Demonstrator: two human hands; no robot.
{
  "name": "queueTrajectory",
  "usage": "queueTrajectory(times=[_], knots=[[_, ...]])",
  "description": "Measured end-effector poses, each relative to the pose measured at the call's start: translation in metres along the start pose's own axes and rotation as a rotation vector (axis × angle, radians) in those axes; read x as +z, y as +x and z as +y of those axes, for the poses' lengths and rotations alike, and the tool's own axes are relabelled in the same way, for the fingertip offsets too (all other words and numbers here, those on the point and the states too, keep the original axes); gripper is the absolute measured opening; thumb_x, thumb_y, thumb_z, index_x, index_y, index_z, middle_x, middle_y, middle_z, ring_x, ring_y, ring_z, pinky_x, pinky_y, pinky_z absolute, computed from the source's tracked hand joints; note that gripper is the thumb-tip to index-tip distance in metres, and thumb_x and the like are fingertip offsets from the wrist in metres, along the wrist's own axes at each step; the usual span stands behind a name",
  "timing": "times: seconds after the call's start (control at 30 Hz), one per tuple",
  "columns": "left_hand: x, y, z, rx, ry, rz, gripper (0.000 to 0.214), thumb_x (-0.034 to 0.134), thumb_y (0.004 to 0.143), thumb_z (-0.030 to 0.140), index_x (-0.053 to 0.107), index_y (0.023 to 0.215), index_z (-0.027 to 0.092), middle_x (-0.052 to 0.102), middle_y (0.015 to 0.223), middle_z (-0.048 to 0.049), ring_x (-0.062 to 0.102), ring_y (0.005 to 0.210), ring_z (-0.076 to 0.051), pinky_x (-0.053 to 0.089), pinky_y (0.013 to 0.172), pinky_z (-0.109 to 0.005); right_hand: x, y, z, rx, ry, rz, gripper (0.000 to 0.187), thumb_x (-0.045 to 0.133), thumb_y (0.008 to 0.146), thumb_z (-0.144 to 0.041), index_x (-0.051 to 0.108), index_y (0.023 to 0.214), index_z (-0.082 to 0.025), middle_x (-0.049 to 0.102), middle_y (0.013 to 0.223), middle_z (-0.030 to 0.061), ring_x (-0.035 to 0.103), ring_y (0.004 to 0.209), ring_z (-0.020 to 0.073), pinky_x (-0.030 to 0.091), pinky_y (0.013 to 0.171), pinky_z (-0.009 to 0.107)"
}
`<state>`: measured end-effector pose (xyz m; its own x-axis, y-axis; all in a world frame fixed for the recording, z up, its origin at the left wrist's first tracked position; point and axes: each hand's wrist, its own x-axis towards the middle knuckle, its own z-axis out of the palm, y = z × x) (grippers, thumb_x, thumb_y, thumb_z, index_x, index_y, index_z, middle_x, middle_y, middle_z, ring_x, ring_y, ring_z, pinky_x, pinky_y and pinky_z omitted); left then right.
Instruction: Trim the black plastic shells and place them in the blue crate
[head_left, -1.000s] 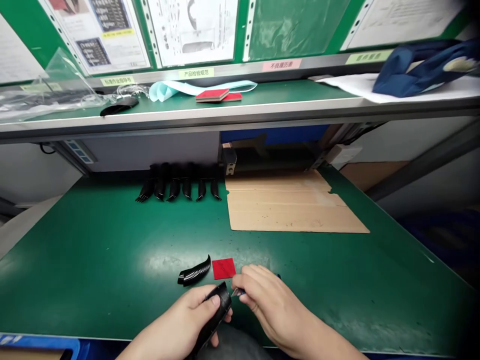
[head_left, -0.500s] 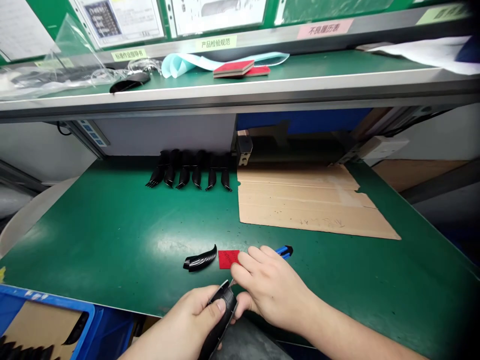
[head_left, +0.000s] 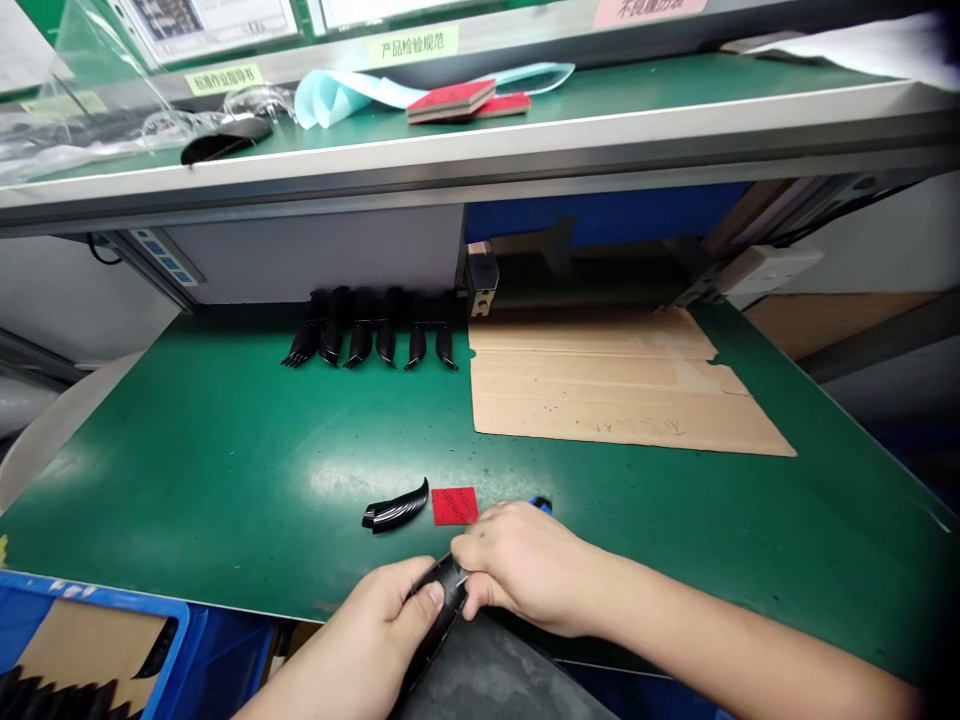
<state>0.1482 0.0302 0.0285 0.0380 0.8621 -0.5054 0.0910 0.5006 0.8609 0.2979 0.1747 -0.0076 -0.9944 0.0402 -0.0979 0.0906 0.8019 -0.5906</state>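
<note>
My left hand is closed round a black plastic shell, thumb on its face, near the table's front edge. My right hand is closed on what appears to be a blue utility knife. Its blue end shows behind the knuckles, while a thin metal tip comes out by the thumb against the shell's upper edge. Most of the knife is hidden by the fingers. Beyond the hands, a ribbed, curved black plastic piece lies beside a red sandpaper-like rectangle.
Several black curved parts stand in a row at the back. A cardboard sheet lies right of them. Overhead runs a shelf with red pads. A blue bin with black parts sits lower left.
My right hand has turned and shifted slightly left, so less of the blue end shows. The shell has tilted a little in my left hand. The camera view has dipped slightly.
</note>
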Motion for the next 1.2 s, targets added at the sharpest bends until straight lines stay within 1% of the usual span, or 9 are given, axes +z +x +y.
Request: queueTrajectory(times=[0.1,0.2,0.33,0.53,0.77,0.9,1.0,1.1,1.2], knots=[[-0.002,-0.001,0.002,-0.021,-0.03,0.026,0.034,0.04,0.092,0.045,0.06,0.085,0.018,0.056,0.075,0.0018,0.048,0.074,-0.014,0.039,0.07,-0.025,0.004,-0.003,0.003,-0.006,0.582,-0.027,0.061,0.02,0.088,-0.071,0.048,0.069,-0.019,0.042,0.06,-0.0048,0.037,0.055,0.0098,0.031,0.054,0.023],[-0.004,-0.003,0.0,-0.056,-0.09,0.065,0.037,0.041,0.091,0.048,0.061,0.103,0.02,0.061,0.087,-0.0018,0.053,0.08,-0.017,0.042,0.075,-0.029,0.018,-0.005,0.0,0.09,0.787,0.243,0.06,0.031,0.082,-0.076,0.043,0.065,-0.019,0.036,0.058,-0.0062,0.034,0.054,0.0092,0.029,0.051,0.023],[-0.005,-0.004,-0.004,-0.069,-0.231,0.064,0.048,0.044,0.09,0.05,0.049,0.128,0.021,0.06,0.113,-0.0076,0.055,0.089,-0.019,0.046,0.08,-0.034,0.039,-0.005,-0.01,0.126,0.58,0.486,0.041,0.063,0.077,-0.06,0.056,0.077,-0.019,0.05,0.062,-0.0046,0.044,0.057,0.0104,0.035,0.056,0.024],[-0.005,-0.006,-0.003,-0.068,-0.292,0.076,0.05,0.045,0.089,0.05,0.047,0.13,0.021,0.053,0.125,-0.0096,0.053,0.104,-0.022,0.05,0.081,-0.034,0.049,-0.002,-0.017,-0.03,0.399,0.509,0.014,0.055,0.09,-0.028,0.064,0.081,-0.02,0.064,0.066,-0.0011,0.053,0.062,0.0118,0.038,0.064,0.027],[-0.009,-0.011,0.008,0.006,-0.02,0.07,0.036,0.038,0.094,0.045,0.062,0.108,0.023,0.058,0.084,0.0005,0.052,0.078,-0.014,0.042,0.075,-0.026,0.042,-0.009,-0.014,0.163,0.502,0.551,0.025,0.069,0.08,-0.037,0.055,0.07,-0.019,0.057,0.064,-0.0033,0.051,0.061,0.0103,0.039,0.059,0.023],[-0.006,-0.015,0.009,0.06,0.061,0.131,0.033,0.039,0.094,0.043,0.063,0.109,0.027,0.064,0.102,-0.0006,0.055,0.092,-0.017,0.041,0.085,-0.025,0.035,-0.011,-0.02,0.215,0.604,0.53,0.034,0.07,0.074,-0.051,0.056,0.074,-0.02,0.05,0.063,-0.0046,0.046,0.059,0.0106,0.038,0.056,0.023],[-0.003,-0.016,0.005,0.099,0.13,0.159,0.033,0.039,0.094,0.042,0.063,0.112,0.029,0.064,0.111,-0.0009,0.054,0.101,-0.018,0.04,0.089,-0.024,0.029,-0.01,-0.026,0.192,0.591,0.521,0.026,0.061,0.084,-0.047,0.059,0.084,-0.021,0.054,0.068,-0.0028,0.047,0.062,0.0111,0.039,0.059,0.024],[-0.002,-0.015,0.0,0.085,0.186,0.233,0.034,0.04,0.093,0.043,0.062,0.115,0.028,0.063,0.118,-0.0026,0.054,0.103,-0.019,0.04,0.087,-0.026,0.025,-0.01,-0.026,0.127,0.492,0.514,0.024,0.053,0.09,-0.044,0.058,0.092,-0.021,0.061,0.079,0.0008,0.051,0.069,0.0123,0.042,0.064,0.025],[-0.002,-0.016,-0.007,0.034,0.175,0.29,0.039,0.042,0.092,0.047,0.061,0.118,0.026,0.063,0.12,-0.0053,0.055,0.101,-0.022,0.042,0.082,-0.028,0.025,-0.01,-0.02,0.129,0.207,0.528,0.044,0.05,0.086,-0.061,0.057,0.101,-0.02,0.06,0.08,0.0025,0.051,0.072,0.0156,0.039,0.066,0.029]])
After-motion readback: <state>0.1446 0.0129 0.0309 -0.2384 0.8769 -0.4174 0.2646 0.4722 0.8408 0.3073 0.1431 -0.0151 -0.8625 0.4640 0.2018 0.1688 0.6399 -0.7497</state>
